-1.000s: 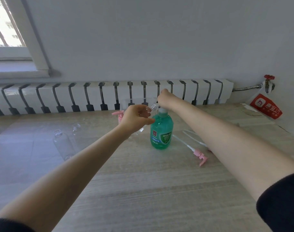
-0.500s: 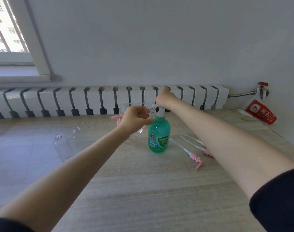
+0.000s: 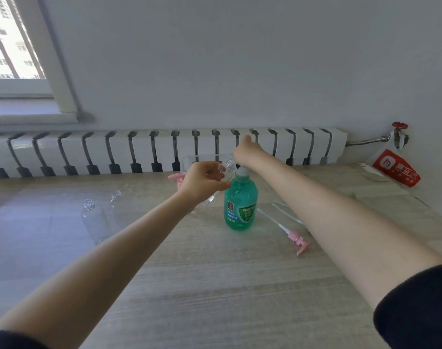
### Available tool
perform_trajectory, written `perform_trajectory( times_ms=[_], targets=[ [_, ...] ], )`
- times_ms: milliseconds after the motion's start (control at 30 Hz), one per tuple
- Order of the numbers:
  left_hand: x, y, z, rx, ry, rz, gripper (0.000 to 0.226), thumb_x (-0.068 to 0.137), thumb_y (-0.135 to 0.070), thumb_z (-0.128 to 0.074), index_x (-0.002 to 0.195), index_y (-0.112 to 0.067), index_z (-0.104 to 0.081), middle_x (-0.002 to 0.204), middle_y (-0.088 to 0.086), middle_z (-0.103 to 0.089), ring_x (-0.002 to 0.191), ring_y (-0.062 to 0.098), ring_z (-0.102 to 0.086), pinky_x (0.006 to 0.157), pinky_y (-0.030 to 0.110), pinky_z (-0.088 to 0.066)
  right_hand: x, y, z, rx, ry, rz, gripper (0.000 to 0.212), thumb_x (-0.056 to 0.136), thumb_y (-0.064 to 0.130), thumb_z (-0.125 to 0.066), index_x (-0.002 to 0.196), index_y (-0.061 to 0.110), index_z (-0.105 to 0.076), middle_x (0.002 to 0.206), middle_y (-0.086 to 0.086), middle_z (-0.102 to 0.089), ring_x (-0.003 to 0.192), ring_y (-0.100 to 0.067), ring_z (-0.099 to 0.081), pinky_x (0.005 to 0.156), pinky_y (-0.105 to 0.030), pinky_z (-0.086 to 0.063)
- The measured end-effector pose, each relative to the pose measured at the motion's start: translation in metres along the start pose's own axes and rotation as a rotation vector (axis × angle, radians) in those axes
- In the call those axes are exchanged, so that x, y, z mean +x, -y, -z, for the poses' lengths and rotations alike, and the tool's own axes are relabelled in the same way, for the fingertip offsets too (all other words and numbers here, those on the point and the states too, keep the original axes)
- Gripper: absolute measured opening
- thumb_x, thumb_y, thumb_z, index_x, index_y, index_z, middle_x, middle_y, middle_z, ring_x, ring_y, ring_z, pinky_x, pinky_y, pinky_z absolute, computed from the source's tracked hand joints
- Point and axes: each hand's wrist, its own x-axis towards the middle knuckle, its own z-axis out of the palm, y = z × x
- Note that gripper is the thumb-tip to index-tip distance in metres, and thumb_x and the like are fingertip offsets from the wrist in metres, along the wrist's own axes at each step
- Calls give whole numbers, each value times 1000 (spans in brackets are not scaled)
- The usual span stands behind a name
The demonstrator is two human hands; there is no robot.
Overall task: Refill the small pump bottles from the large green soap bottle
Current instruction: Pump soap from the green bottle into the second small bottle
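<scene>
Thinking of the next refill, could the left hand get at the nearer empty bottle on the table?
Probably, once freed: the left hand grips a small bottle, but the empty bottle stands unobstructed left of that arm.

near tabletop (image 3: 214, 285) free | pink pump (image 3: 296, 240) right | empty bottles (image 3: 93, 220) left

The right hand (image 3: 245, 154) covers the pump of the green soap bottle (image 3: 240, 205), fingers out of sight. The left hand (image 3: 202, 183) hides the middle of the small bottle (image 3: 229, 168).

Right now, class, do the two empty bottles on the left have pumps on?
No, the near bottle and the far bottle both show bare threaded necks.
</scene>
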Motion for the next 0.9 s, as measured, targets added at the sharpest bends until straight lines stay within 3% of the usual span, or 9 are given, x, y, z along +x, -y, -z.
perform_trajectory(
  times_ms=[600,733,900],
  targets=[
    [-2,4,-4,-14,0,16,38,73,-6,-78,109,-7,-64,97,6,-68,89,18,-67,85,34,-56,-1,-4,-8,23,-16,3,56,97,16,-39,147,8,-16,141,-19,-37,119,-31,-49,97,-38,-45],
    [-2,2,-3,-17,-6,8,38,73,-7,-78,109,-8,-64,97,5,-68,90,18,-66,84,32,-56,-2,-1,-4,52,1,-6,56,97,14,-38,147,4,-16,141,-20,-38,120,-30,-48,85,-33,-42],
    [0,-5,-1,-7,-5,-8,38,74,-8,-78,110,-7,-65,96,3,-67,87,14,-65,84,29,-55,-1,1,7,28,-32,5,57,96,10,-41,146,2,-15,143,-21,-35,123,-31,-46,91,-33,-43]
  ],
)
